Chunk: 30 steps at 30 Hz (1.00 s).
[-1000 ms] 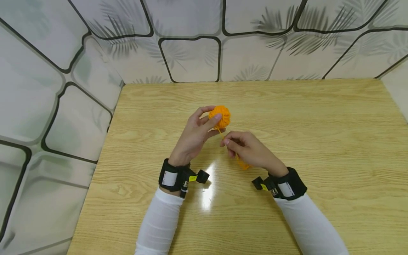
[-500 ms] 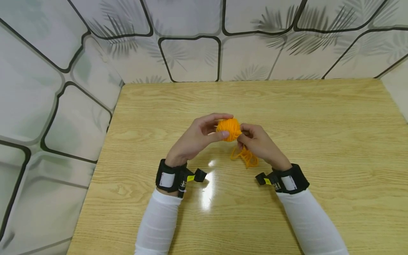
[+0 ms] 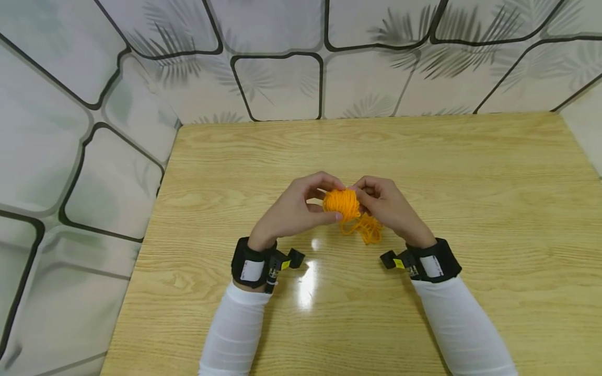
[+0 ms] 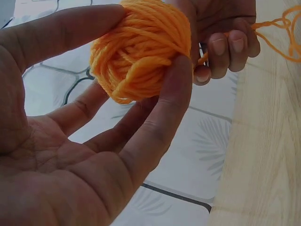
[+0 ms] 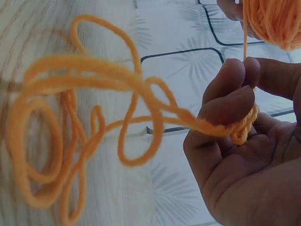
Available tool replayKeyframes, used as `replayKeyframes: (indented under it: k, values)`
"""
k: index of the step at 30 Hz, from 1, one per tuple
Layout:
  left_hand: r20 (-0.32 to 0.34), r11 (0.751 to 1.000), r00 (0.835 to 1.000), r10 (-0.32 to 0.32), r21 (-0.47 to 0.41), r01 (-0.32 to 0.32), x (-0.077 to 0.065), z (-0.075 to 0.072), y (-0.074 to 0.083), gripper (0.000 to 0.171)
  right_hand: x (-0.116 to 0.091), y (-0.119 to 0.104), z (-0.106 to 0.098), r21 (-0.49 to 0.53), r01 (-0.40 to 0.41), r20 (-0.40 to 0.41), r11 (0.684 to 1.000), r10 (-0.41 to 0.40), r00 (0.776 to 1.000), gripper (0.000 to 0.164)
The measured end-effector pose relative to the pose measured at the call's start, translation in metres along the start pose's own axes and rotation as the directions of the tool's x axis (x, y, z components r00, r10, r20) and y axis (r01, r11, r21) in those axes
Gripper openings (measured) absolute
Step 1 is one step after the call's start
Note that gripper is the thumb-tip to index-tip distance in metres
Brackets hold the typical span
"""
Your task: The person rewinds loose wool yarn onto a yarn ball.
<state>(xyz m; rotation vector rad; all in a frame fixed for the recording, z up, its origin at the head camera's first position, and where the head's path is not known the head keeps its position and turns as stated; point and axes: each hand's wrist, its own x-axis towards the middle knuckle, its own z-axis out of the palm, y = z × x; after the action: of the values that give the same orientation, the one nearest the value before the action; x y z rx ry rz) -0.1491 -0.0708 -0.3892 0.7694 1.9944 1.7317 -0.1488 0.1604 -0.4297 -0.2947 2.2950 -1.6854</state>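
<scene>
Yarn ball [image 3: 341, 203], orange: gripped by your left hand [image 3: 297, 204], between it and your right hand [image 3: 388, 206]. Strand [image 5: 245, 33]: pinched by right hand. Loose loops [image 3: 370, 230]: trailing from right hand.

Yarn ball [image 5: 277, 23] cut off top R, R-wrist cam.

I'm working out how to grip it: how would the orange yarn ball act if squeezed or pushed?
The orange yarn ball would probably give when squeezed, as its wound surface looks soft. If pushed, it might roll, being roundish. Pulling it away could unwind it, since a strand runs from it to the right hand.
</scene>
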Motion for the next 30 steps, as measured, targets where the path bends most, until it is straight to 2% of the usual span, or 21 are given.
replayKeyframes:
  k: [5, 12, 18, 23, 30]
  values:
    - [-0.035, 0.998, 0.999, 0.015, 0.067, -0.012, 0.001, 0.002, -0.001, 0.037, -0.001, -0.002, -0.001, 0.017, 0.000, -0.002, 1.000, 0.000, 1.000, 0.021]
    - [0.011, 0.980, 0.998, 0.056, 0.189, -0.057, 0.002, 0.005, -0.003, 0.032, -0.001, -0.005, -0.003, 0.008, -0.009, 0.006, 1.000, 0.009, 1.000, 0.026]
    - [0.018, 0.964, 0.999, 0.028, 0.266, -0.032, 0.004, 0.008, -0.004, 0.030, -0.004, -0.010, -0.004, 0.034, -0.011, 0.011, 0.999, 0.010, 1.000, 0.027]
    - [-0.022, 0.955, 1.000, 0.013, 0.297, -0.006, 0.005, 0.008, -0.005, 0.032, -0.009, -0.016, -0.005, 0.008, 0.045, -0.022, 0.999, -0.045, 0.999, 0.025]
    - [-0.118, 0.948, 0.993, 0.005, 0.317, 0.033, 0.005, 0.008, -0.008, 0.034, -0.014, -0.025, -0.002, -0.062, 0.137, -0.070, 0.989, -0.141, 0.988, 0.022]
